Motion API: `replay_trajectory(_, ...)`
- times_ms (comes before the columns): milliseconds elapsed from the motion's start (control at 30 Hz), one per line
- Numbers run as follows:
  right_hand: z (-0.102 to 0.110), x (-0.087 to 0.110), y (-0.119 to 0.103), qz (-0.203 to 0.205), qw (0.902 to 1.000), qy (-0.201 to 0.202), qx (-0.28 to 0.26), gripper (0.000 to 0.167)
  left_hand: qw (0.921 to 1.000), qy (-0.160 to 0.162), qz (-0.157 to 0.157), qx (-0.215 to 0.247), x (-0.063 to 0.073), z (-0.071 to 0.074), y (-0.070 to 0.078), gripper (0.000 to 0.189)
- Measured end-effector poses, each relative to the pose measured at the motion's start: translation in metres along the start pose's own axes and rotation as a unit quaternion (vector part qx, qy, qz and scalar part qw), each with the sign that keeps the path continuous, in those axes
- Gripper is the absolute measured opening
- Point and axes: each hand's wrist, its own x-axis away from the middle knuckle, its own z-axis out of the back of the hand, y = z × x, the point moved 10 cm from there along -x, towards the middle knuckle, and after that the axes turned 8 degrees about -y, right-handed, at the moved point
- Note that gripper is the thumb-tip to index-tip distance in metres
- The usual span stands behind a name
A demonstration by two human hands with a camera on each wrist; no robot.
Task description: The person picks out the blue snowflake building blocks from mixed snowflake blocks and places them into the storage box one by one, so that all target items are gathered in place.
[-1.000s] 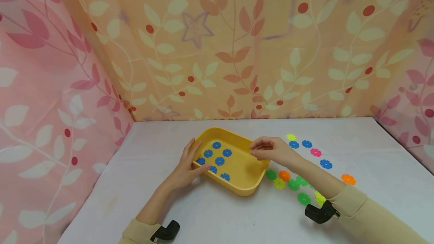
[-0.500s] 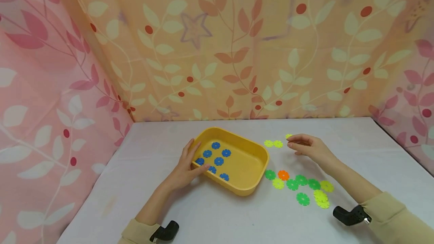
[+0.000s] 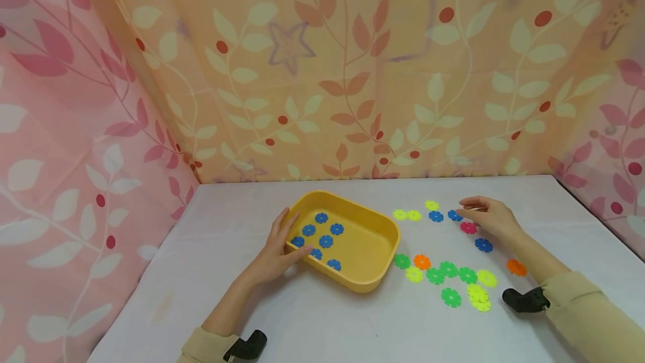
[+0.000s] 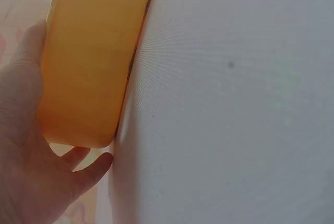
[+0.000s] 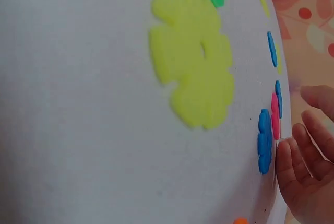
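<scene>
My left hand (image 3: 272,251) grips the yellow plastic basin (image 3: 363,282) by its left end, thumb over the front rim. In the left wrist view, fingers (image 4: 94,174) curl near the basin's lower corner. Several blue notched discs (image 3: 326,241) lie flat inside, toward the left. At the right of the table, my right hand (image 3: 491,217) is held over a blue disc (image 3: 454,215), its fingertips at the disc; contact cannot be made out. A pink disc (image 3: 468,228) lies just under that hand, another blue disc (image 3: 484,245) nearer to me. The right wrist view shows its fingers relaxed, nothing visibly held.
Green discs (image 3: 448,269), yellow discs (image 3: 477,293) and an orange disc (image 3: 422,262) are scattered right of the basin. Another orange disc (image 3: 516,268) lies by the right forearm. Farther back are yellow discs (image 3: 413,215) and a blue disc (image 3: 435,216). A patterned curtain (image 3: 322,99) hangs behind the table.
My right hand has gone from over the basin's right end rightward, past the far yellow disc, to the blue and pink discs. The left hand and basin have stayed put.
</scene>
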Motion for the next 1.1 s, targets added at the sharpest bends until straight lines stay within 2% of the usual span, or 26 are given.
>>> replay_trajectory(267,-0.0010,-0.0024,0.0039,0.008,0.9982,-0.006,0.059,0.055,1.0000,-0.003,0.006,0.004,0.0007,-0.0003,-0.0004,0.086)
replay_trajectory(700,-0.0004,-0.0033,-0.0002,0.030,0.9951,0.018,0.093,0.048,1.0000,0.001,-0.007,0.004,0.0010,0.0001,0.0010,0.085)
replay_trajectory(1100,0.0024,-0.0017,-0.0055,0.026,0.9933,0.035,0.107,0.047,1.0000,0.003,0.003,0.002,0.0001,0.0005,-0.0002,0.085)
